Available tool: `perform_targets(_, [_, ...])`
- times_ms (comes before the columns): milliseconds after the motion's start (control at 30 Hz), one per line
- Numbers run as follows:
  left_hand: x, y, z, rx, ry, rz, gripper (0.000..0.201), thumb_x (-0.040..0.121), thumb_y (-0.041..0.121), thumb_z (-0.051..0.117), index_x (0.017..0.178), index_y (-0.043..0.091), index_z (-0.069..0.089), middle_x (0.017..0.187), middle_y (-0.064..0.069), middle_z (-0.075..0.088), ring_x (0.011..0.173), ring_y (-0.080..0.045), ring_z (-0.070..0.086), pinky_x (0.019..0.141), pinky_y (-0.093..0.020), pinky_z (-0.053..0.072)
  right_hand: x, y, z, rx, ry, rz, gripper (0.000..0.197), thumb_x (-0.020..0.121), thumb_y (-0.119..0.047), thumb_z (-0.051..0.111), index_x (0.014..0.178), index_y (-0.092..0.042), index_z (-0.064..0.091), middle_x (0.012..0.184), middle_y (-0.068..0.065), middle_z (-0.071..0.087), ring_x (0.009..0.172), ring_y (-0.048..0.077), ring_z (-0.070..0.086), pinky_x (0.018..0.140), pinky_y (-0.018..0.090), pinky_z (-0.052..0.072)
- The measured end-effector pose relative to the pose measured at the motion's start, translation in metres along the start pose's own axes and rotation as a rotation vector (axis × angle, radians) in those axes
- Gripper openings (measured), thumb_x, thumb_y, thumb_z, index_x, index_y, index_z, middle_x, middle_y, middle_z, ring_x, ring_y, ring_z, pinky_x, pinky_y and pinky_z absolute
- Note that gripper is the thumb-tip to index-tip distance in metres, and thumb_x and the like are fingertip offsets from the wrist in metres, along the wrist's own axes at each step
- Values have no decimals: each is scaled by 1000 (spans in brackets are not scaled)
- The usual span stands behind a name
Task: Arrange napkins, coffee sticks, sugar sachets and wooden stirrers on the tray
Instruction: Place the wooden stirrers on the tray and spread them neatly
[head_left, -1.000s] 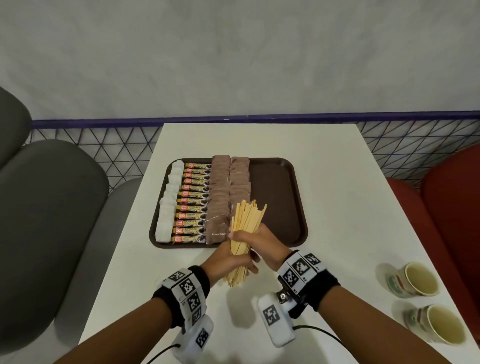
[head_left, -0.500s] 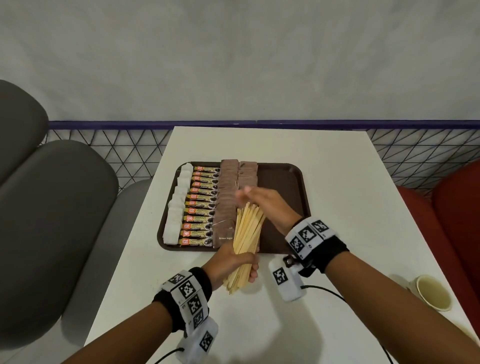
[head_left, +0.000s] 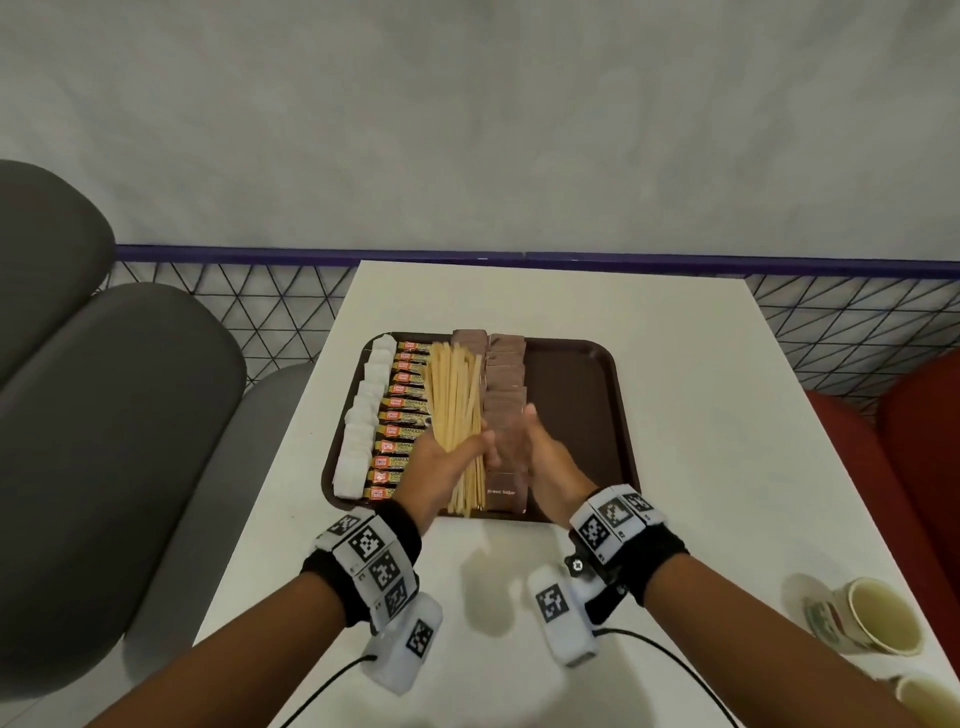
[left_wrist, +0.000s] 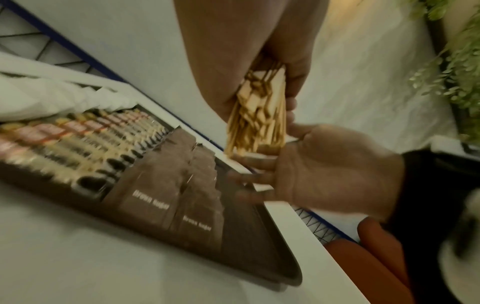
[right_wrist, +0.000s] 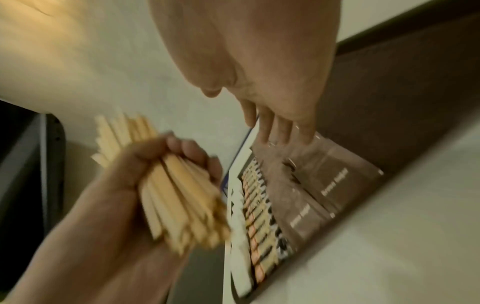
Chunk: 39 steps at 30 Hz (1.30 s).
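Observation:
A dark brown tray (head_left: 576, 415) lies on the white table (head_left: 701, 441). It carries a column of white napkins (head_left: 363, 415), a row of coffee sticks (head_left: 400, 421) and two columns of brown sugar sachets (head_left: 506, 395). My left hand (head_left: 447, 462) grips a bundle of wooden stirrers (head_left: 454, 410) above the tray's left half; the bundle fans out away from me. My right hand (head_left: 540, 447) hovers open over the sachets just right of the bundle, fingers straight, holding nothing. The right wrist view shows the stirrers (right_wrist: 179, 195) in the left fist.
Two paper cups (head_left: 867, 616) stand at the table's near right corner. The tray's right half (head_left: 566, 395) is bare. Grey seats (head_left: 104, 415) lie to the left, a red seat (head_left: 909, 441) to the right, and a wire mesh barrier (head_left: 249, 306) behind the table.
My left hand has carried the stirrer bundle forward from the table's front onto the tray. My right hand let go of the bundle and drew back beside it, open.

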<state>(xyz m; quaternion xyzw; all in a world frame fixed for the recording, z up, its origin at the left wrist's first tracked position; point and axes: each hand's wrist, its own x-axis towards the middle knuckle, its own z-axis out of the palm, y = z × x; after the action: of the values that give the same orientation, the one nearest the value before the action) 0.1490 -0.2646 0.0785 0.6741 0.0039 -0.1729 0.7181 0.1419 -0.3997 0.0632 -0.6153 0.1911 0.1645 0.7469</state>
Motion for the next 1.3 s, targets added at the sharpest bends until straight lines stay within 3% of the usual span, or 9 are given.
perform_targets(167, [8, 17, 11, 40, 117, 200, 19, 86, 12, 64, 105, 12, 60, 94, 1, 65, 90, -7, 62, 72, -8, 49, -8, 6, 27, 439, -165, 190, 59, 94, -59, 20, 133, -22, 44, 115, 7, 59, 91, 20, 63, 84, 37, 53])
perform_targets(367, [5, 7, 18, -13, 202, 205, 24, 81, 4, 68, 97, 18, 59, 90, 3, 65, 85, -8, 64, 74, -18, 52, -10, -9, 37, 746, -124, 200, 48, 99, -42, 27, 130, -16, 52, 122, 6, 62, 94, 16, 65, 74, 28, 58])
perform_targets(600, [9, 8, 14, 18, 240, 225, 14, 86, 11, 64, 99, 16, 61, 92, -3, 66, 87, -12, 63, 81, -23, 51, -21, -12, 35, 459, -115, 142, 37, 99, -35, 34, 120, -16, 58, 115, 7, 64, 93, 14, 59, 66, 26, 52])
perform_targets(733, [9, 8, 9, 102, 166, 245, 5, 88, 10, 61, 90, 5, 61, 75, -4, 62, 72, -16, 61, 68, -20, 50, -25, -32, 23, 143, 20, -169, 29, 97, -43, 34, 105, -27, 56, 108, -6, 62, 98, 1, 56, 84, 24, 43])
perform_targets(833, [8, 3, 12, 130, 110, 194, 15, 87, 6, 60, 102, 0, 59, 82, -8, 64, 73, -17, 61, 63, -20, 51, -20, -48, 21, 3, -64, -340, 76, 79, -52, 61, 142, -34, 22, 141, -1, 42, 126, 14, 47, 99, 30, 41])
perform_targets(933, [5, -1, 20, 187, 72, 145, 50, 86, 7, 62, 133, 6, 45, 114, -8, 64, 102, -16, 62, 84, -24, 53, -16, -63, 29, -181, -131, -376, 100, 74, -22, 75, 144, -35, 4, 145, 5, 36, 130, 19, 42, 103, 31, 38])
perform_targets(1100, [3, -4, 24, 220, 90, 82, 77, 77, 19, 71, 143, 12, 31, 135, -4, 51, 124, -18, 49, 107, -39, 40, -3, -60, 39, -202, -59, -498, 66, 78, -3, 65, 126, -41, 39, 129, 11, 49, 102, 18, 60, 87, 27, 52])
perform_targets(1167, [2, -5, 22, 218, 54, 62, 77, 70, 22, 71, 139, 12, 37, 126, -4, 57, 116, -17, 55, 101, -35, 45, -5, -60, 38, -185, -53, -525, 43, 86, 4, 53, 116, -26, 48, 110, 4, 55, 76, 7, 59, 66, 13, 52])
perform_targets(1300, [0, 1, 20, 115, -60, 22, 53, 78, 0, 67, 126, 9, 47, 102, -8, 65, 94, -17, 64, 72, -18, 52, -4, -63, 32, -70, -106, -461, 24, 89, 5, 49, 96, -19, 53, 76, -1, 53, 49, 1, 54, 50, 16, 49])
